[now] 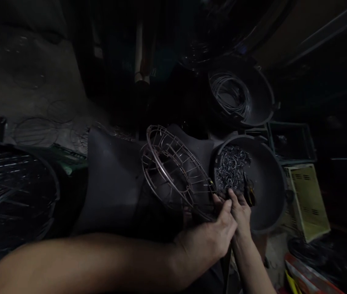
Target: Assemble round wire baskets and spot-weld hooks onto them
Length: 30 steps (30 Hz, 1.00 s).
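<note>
A round wire cage frame (173, 169) lies tilted on a dark mat in the middle. My left hand (211, 234) is closed on the frame's lower right rim. Right beside it, my right hand (240, 208) is pinched at the same spot, by the edge of a dark bowl (271, 192). That bowl holds a heap of small metal clips (231, 169). The dim light hides what the right fingers hold.
A second dark basin (261, 102) with coiled wire stands behind. A yellow-green crate (309, 202) and a dark green crate (292, 143) sit at right. Bundles of wire (11, 192) lie at left. Wire rings (35, 130) rest on the floor at back left.
</note>
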Each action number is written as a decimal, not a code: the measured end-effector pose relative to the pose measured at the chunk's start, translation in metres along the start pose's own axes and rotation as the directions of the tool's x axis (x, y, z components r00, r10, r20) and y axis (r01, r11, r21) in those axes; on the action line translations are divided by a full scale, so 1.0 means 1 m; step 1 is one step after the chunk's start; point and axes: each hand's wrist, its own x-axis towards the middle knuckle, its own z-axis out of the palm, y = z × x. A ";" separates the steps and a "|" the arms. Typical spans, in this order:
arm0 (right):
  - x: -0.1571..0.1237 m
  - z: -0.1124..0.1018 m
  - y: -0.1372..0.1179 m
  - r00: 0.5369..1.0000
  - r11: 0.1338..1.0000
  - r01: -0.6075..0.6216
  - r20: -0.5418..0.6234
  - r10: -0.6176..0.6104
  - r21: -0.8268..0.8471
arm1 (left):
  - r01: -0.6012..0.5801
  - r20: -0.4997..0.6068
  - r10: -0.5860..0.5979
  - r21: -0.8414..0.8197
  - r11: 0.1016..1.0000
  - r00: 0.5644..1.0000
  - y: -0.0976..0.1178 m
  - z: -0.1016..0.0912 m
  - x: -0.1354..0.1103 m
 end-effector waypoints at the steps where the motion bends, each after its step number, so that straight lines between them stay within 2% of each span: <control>1: 0.000 0.000 0.001 1.000 1.000 -0.003 0.006 0.002 0.005 | -0.003 -0.016 0.002 -0.031 1.000 1.000 0.001 -0.001 0.001; 4: -0.005 0.002 -0.003 0.998 0.998 0.044 0.038 -0.045 0.047 | -0.039 -0.100 0.030 -0.091 0.995 0.994 -0.012 -0.007 -0.002; 6: -0.015 0.006 -0.011 0.990 0.988 0.116 0.072 -0.123 0.099 | -0.035 -0.165 0.017 -0.106 0.994 0.986 -0.042 -0.013 -0.012; 8: -0.030 0.015 -0.023 0.968 0.974 0.195 0.134 -0.210 0.117 | 0.055 -0.168 -0.083 -0.165 0.985 0.982 -0.084 -0.019 -0.026; 10: -0.051 0.029 -0.039 0.928 0.959 0.268 0.244 -0.283 0.093 | 0.199 -0.080 -0.231 -0.290 0.936 0.970 -0.123 -0.025 -0.041; 11: -0.062 0.038 -0.047 0.896 0.949 0.305 0.312 -0.315 0.083 | 0.265 -0.082 -0.311 -0.349 0.899 0.947 -0.137 -0.027 -0.048; 13: -0.083 0.058 -0.060 0.807 0.926 0.367 0.463 -0.367 0.093 | 0.338 -0.071 -0.403 -0.422 0.841 0.913 -0.153 -0.027 -0.059; 16: -0.103 0.090 -0.071 0.649 0.903 0.406 0.652 -0.392 0.140 | 0.371 -0.038 -0.431 -0.446 0.815 0.902 -0.152 -0.018 -0.066; 17: -0.106 0.100 -0.072 0.611 0.903 0.405 0.691 -0.385 0.145 | 0.374 -0.031 -0.431 -0.442 0.815 0.902 -0.150 -0.014 -0.066; 19: -0.106 0.116 -0.070 0.570 0.904 0.403 0.733 -0.370 0.143 | 0.379 -0.033 -0.433 -0.425 0.822 0.901 -0.144 -0.011 -0.065; 21: -0.104 0.128 -0.067 0.570 0.902 0.407 0.732 -0.374 0.143 | 0.374 -0.060 -0.431 -0.399 0.837 0.901 -0.142 -0.011 -0.064; 24: -0.102 0.137 -0.063 0.596 0.894 0.422 0.699 -0.396 0.147 | 0.344 -0.110 -0.406 -0.360 0.867 0.907 -0.144 -0.014 -0.065; 30: -0.109 0.146 -0.062 0.601 0.822 0.556 0.623 -0.501 0.124 | 0.352 -0.138 -0.429 -0.382 0.855 0.893 -0.148 -0.017 -0.068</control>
